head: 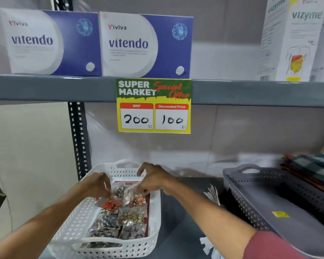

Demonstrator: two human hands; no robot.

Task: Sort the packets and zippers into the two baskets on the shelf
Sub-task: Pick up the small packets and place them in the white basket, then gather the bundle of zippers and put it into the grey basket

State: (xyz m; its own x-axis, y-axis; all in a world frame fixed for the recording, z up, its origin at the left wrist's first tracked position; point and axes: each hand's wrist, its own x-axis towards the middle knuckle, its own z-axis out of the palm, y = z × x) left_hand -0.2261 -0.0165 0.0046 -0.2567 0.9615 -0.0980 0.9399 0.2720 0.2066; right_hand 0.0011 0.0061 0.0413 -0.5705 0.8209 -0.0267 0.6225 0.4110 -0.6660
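both hands, left (96, 185) and right (151, 179), pinch blurred clear packets (120, 200) over the white basket (79, 219); fingertips hidden. grey basket (254, 202) right, cut off.

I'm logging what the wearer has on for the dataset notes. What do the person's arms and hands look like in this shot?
Both hands, the left hand and the right hand, are bare: no gloves, and no rings or watch that I can see. The forearms are uncovered. A dusty red sleeve shows on the right upper arm only.
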